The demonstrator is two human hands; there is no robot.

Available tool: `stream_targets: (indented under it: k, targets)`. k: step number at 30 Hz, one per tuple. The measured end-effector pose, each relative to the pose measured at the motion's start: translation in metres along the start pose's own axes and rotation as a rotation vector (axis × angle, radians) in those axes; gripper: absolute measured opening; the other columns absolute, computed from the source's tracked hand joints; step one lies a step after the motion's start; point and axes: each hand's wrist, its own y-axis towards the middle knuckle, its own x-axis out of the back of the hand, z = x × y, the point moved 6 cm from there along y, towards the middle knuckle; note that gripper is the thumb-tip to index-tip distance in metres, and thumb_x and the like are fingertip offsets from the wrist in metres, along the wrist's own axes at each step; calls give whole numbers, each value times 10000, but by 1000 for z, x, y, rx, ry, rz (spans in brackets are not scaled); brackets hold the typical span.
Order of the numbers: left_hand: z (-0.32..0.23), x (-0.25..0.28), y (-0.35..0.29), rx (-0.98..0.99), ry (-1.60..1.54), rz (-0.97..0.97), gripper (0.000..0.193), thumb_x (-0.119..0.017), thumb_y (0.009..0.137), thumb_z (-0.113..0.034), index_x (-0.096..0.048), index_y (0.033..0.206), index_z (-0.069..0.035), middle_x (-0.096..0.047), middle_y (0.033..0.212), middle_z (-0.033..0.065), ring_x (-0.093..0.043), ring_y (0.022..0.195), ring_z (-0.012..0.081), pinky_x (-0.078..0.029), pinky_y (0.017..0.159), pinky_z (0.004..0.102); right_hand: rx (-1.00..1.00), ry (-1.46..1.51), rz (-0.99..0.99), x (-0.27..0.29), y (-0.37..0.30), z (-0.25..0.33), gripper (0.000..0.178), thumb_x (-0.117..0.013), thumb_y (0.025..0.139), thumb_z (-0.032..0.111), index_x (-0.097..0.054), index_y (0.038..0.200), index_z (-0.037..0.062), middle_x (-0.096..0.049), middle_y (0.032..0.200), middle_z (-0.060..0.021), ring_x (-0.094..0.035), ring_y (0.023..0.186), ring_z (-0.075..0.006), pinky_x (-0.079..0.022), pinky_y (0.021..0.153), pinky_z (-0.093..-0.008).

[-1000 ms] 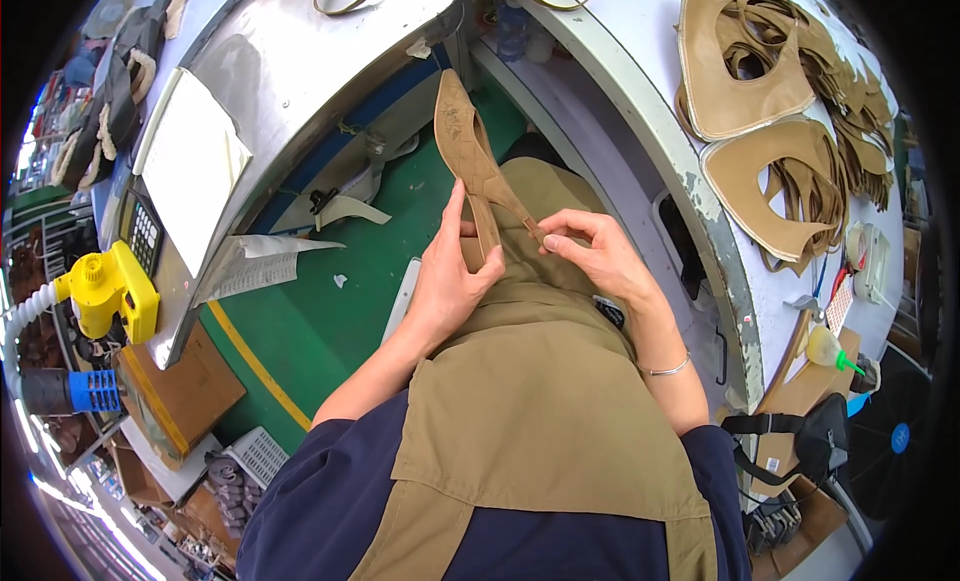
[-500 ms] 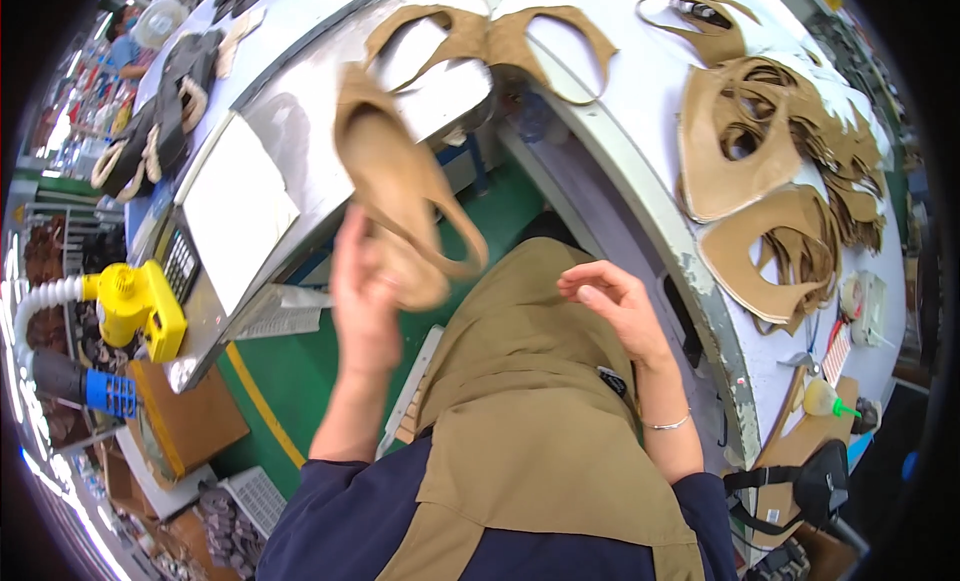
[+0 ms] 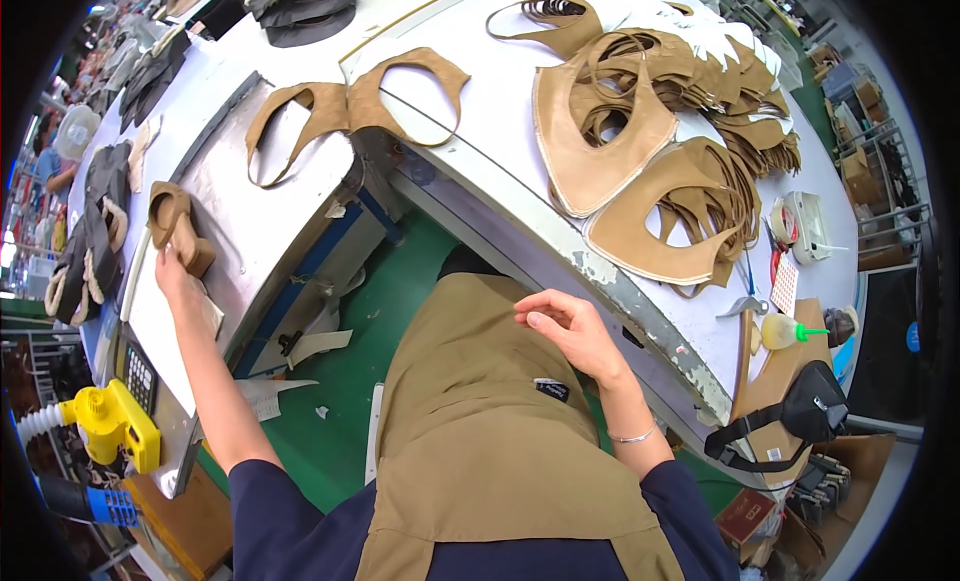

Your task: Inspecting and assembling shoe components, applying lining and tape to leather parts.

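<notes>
Tan shoe [image 3: 188,239], one: at the left tabletop [image 3: 245,206], resting or just above it, unclear. Likely light, stiff-soled, softer-topped; best held round the heel. Left hand [image 3: 177,278]: fingertips at shoe, grip cannot be told. Right hand [image 3: 573,333]: empty, fingers loosely parted.

Black bag [image 3: 815,403] near a green-tipped bottle [image 3: 779,331]; yellow fitting [image 3: 108,427] beside a dark keypad [image 3: 138,376] (probably a calculator).

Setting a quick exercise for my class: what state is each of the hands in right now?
Left hand: at the tan shoe; whether it grips cannot be told.
Right hand: open, loosely curved, holding nothing visible.
</notes>
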Motion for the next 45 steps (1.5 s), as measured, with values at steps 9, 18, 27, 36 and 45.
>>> stream_targets:
  k: [9,18,27,36,45]
  targets:
    - [-148,-110,-213,-710,75,26,370,-452,908,-24,-576,1256,-28,-581,1244,119,-552,1140,214,-442,982,332,294,-423,-646,99,-58,42,122,-624,884,18,-673,993,-7,-677,889,-84,-644,785,-158,-504,708,-265]
    - [-103,-391,-339,-100,22,1060,404,-597,934,-240,-575,1247,14,-673,979,110,-650,740,150,-522,571,263,338,-771,-1008,152,-95,19,317,-578,834,-86,-639,1120,37,-584,1163,-74,-578,770,-130,-475,639,-241]
    - [-109,-468,-342,-352,176,894,183,-677,827,-163,-684,871,14,-595,626,29,-537,525,105,-413,464,272,321,-960,-1022,171,-80,18,370,-544,761,-96,-664,1070,69,-597,1191,-87,-601,1056,-293,-506,848,-368]
    - [-80,-364,-384,143,-9,1140,241,-510,894,-66,-546,1096,60,-622,691,83,-611,476,150,-395,363,239,428,-477,-960,165,-35,69,224,-591,850,18,-652,1065,2,-636,978,-107,-603,760,-232,-496,703,-349]
    - [-68,-368,-388,98,70,1130,185,-522,914,-86,-594,993,65,-661,698,111,-608,451,151,-477,399,257,246,-862,-844,163,88,81,285,-654,864,286,-632,939,12,-605,697,-194,-600,699,-363,-460,651,-437]
